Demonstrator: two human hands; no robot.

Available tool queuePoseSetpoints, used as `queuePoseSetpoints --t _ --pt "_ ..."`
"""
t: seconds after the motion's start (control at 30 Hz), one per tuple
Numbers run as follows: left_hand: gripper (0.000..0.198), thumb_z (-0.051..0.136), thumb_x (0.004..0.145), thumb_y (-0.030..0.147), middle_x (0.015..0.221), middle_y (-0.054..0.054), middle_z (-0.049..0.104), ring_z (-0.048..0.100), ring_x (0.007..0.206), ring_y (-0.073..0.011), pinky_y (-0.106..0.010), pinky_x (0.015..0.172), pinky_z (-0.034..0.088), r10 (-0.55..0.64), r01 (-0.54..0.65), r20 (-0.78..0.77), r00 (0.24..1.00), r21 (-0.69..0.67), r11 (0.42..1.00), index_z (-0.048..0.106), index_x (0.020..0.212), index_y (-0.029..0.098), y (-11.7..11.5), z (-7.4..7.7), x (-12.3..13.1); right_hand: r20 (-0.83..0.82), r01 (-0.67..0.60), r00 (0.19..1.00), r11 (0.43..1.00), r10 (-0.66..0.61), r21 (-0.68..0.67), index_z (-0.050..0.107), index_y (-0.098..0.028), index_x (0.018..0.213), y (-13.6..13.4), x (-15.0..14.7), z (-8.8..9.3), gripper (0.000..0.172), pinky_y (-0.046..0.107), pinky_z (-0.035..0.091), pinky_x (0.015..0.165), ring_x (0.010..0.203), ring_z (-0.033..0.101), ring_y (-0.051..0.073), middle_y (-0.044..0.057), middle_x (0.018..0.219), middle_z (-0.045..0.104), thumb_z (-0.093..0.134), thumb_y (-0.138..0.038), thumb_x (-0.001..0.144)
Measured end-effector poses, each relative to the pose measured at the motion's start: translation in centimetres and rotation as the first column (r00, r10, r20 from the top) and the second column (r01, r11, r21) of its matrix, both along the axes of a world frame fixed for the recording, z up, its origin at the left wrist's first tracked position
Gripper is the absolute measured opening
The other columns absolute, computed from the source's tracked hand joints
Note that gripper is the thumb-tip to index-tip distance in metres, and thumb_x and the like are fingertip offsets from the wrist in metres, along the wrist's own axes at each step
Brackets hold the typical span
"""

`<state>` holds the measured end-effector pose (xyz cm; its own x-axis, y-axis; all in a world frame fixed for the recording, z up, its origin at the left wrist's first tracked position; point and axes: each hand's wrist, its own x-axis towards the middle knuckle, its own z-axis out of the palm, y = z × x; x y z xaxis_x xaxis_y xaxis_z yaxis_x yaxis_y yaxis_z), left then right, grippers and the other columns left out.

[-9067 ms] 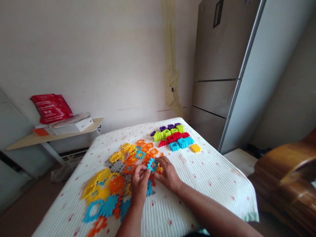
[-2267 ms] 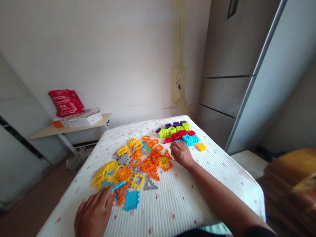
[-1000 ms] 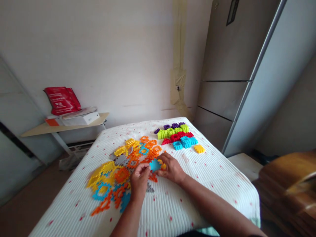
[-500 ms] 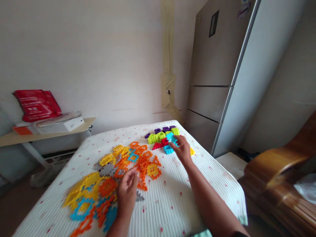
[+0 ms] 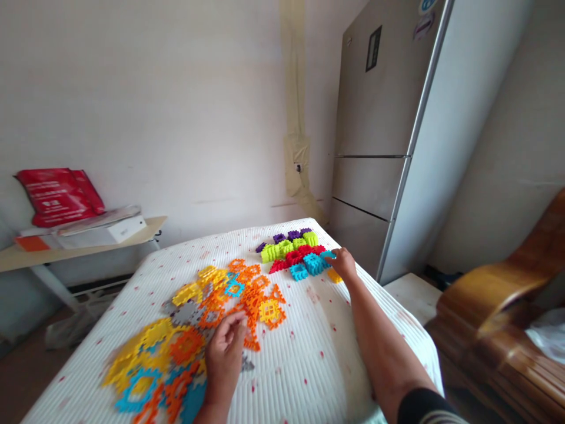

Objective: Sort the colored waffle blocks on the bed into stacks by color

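My right hand (image 5: 345,265) is at the far right of the bed-like padded surface, its fingers closed on a light-blue interlocking block (image 5: 327,255) at the end of a blue group (image 5: 314,264). Partly under that hand lies a yellow block (image 5: 334,275). Rows of red (image 5: 304,253), lime-green (image 5: 282,249) and purple (image 5: 293,235) blocks lie behind. My left hand (image 5: 226,353) hovers beside a loose pile of orange pieces (image 5: 252,297), fingers curled together, with no piece visible in them. Yellow pieces (image 5: 152,335) and a blue piece (image 5: 139,390) lie left of it.
The pieces rest on a white quilted cover (image 5: 304,359) with red dots. Behind it on the right stands a grey refrigerator (image 5: 371,118). A wooden armrest (image 5: 498,288) is at the right. At the left, a side table (image 5: 154,227) bears a red bag (image 5: 57,197) and a white box.
My right hand has moved to the right with a blue block, from over the red row to the right end of the blue group. My left hand has hardly moved. The view has shifted slightly.
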<state>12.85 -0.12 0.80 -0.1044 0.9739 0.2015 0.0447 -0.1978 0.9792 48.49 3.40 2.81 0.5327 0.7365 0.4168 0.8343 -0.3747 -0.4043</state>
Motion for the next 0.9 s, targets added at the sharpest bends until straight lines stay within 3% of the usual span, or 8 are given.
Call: queuePoseSetpoints --t 0.2,0.4,0.67,0.9 --pt "0.043 0.067 0.056 0.049 0.083 -0.009 0.071 0.066 0.075 -0.0224 -0.031 0.066 0.055 -0.001 0.001 -0.007 1.000 -0.008 1.000 0.065 0.083 0.015 -0.2 0.5 0.0 -0.014 -0.013 1.000 0.995 0.012 -0.098 0.067 -0.016 0.104 0.1 -0.2 0.2 0.034 0.024 0.041 0.068 0.086 0.062 0.018 0.010 0.099 0.066 0.050 -0.038 0.084" --pt "0.042 0.065 0.059 0.049 0.085 -0.009 0.071 0.066 0.074 -0.0221 -0.031 0.065 0.055 0.002 -0.002 -0.027 1.000 0.020 1.000 0.066 0.083 0.015 -0.1 0.3 0.0 -0.020 0.079 0.996 0.976 -0.084 -0.202 0.060 -0.019 0.118 -0.2 -0.3 0.5 0.039 0.028 0.042 0.075 0.098 0.060 0.021 0.012 0.107 0.065 0.035 -0.020 0.088" --pt "0.039 0.065 0.062 0.047 0.079 -0.008 0.070 0.065 0.070 -0.0210 -0.031 0.063 0.054 0.001 0.002 -0.051 0.999 0.066 0.998 0.066 0.084 0.015 0.2 -0.2 0.0 0.004 0.112 0.993 0.941 -0.117 -0.319 0.056 -0.029 0.123 0.1 -0.7 0.6 0.042 0.035 0.041 0.085 0.104 0.058 0.022 0.010 0.112 0.063 0.029 -0.024 0.091" --pt "0.029 0.060 0.071 0.040 0.080 -0.007 0.068 0.063 0.069 -0.0182 -0.029 0.064 0.053 -0.009 0.021 -0.081 0.997 0.153 0.988 0.066 0.085 0.015 -0.1 -0.6 0.0 -0.013 0.083 0.995 0.929 -0.094 -0.360 0.054 -0.027 0.125 0.0 -1.0 0.7 0.044 0.041 0.042 0.085 0.107 0.057 0.026 0.013 0.116 0.062 0.028 -0.022 0.090"
